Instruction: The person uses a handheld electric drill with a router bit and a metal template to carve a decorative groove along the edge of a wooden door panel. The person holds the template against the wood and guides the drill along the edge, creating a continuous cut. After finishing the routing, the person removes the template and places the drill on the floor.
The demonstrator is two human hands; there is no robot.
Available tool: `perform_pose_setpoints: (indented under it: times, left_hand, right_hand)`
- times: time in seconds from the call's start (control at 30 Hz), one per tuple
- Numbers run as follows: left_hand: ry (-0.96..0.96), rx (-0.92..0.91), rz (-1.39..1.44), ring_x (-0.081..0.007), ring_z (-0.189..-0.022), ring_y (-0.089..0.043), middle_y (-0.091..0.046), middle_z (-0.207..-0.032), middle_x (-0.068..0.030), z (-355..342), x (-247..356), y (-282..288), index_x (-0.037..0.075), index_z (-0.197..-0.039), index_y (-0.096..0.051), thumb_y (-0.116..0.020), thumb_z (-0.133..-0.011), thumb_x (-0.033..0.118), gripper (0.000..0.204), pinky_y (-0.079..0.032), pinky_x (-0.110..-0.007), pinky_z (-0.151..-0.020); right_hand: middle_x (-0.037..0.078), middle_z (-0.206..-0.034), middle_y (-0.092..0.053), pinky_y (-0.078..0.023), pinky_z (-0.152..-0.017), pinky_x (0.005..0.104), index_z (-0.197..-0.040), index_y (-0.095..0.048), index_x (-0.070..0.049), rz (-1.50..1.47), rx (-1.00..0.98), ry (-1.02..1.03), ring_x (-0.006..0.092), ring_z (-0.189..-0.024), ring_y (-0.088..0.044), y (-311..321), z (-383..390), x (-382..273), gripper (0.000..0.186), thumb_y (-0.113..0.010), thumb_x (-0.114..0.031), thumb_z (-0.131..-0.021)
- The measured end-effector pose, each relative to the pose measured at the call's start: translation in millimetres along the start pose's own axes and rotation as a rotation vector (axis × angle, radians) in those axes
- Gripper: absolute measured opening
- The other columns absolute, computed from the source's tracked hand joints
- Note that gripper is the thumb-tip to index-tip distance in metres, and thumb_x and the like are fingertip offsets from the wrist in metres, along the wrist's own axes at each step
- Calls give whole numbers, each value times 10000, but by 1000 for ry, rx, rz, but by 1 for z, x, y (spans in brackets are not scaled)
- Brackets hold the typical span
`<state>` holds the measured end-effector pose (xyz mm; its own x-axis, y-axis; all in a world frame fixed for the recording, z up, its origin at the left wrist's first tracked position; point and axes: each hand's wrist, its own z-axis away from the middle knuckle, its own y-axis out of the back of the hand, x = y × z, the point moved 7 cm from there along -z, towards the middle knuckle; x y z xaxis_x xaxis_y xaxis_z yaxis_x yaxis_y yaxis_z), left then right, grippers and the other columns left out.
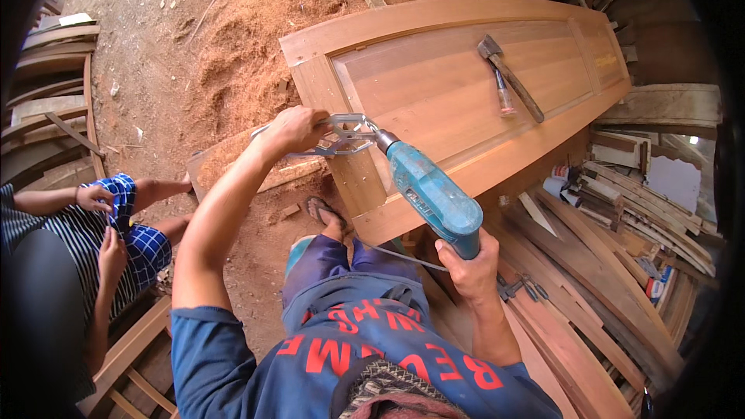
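The right hand (pixel 468 268) is gripping the blue drill (pixel 428 192), the left hand (pixel 295 129) steadying its side handle (pixel 341 136); the bit is only meeting the wooden door (pixel 458 81), so drilling looks barely begun.

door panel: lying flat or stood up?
Lying flat. The wooden door rests face up, a hammer lying loose on its panel; the blue drill, held by both hands, points at its near end.

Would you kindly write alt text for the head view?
A person's right hand grips a teal power drill against a wooden door panel, left hand on its metal side handle. A hammer lies on the panel.
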<state>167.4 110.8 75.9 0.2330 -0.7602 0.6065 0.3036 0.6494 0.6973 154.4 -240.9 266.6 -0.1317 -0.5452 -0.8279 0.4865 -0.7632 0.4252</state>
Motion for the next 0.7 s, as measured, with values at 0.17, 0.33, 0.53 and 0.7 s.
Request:
perform_pose_setpoints:
  times: [0.17, 0.33, 0.53, 0.7]
  left_hand:
    - [-73, -73, 71, -458, -981, -715, -746, -1000, -250, -6, 29, -65, 35, -1141, -696, -642, -1024, 365, 355, -557, -544, -846]
    - [171, 90, 373, -476, -936, -710, -736, -925, -261, 79, 15, -136, 20, -1110, -700, -659, -1022, 367, 360, -534, -564, -807]
    - [349, 274, 421, -476, -925, -696, -728, -916, -250, 166, 6, -183, 45, -1089, -709, -670, -1018, 348, 314, -525, -564, -798]
    - [343, 306, 283, -410, -940, -728, -759, -906, -184, 173, -14, -192, 91, -1022, -752, -697, -996, 386, 301, -548, -539, -793]
  right_hand:
    - [68, -919, -751, -541, -770, 317, -1042, -715, 42, 41, 40, -165, 129, -835, -675, 23, 31, 24, 235, -792, -73, -852]
    - [56, -915, -748, -537, -777, 304, -1016, -722, 29, 73, 51, -307, 123, -838, -674, 50, 45, 47, 207, -807, -69, -854]
    - [35, -901, -756, -544, -760, 292, -1018, -729, 23, 127, -247, -181, 107, -814, -678, 36, 12, 55, 195, -796, -37, -845]
    - [70, -901, -772, -559, -771, 296, -1033, -730, 16, 303, -677, 34, 130, -807, -713, -1, -18, 29, 260, -765, 16, -776]
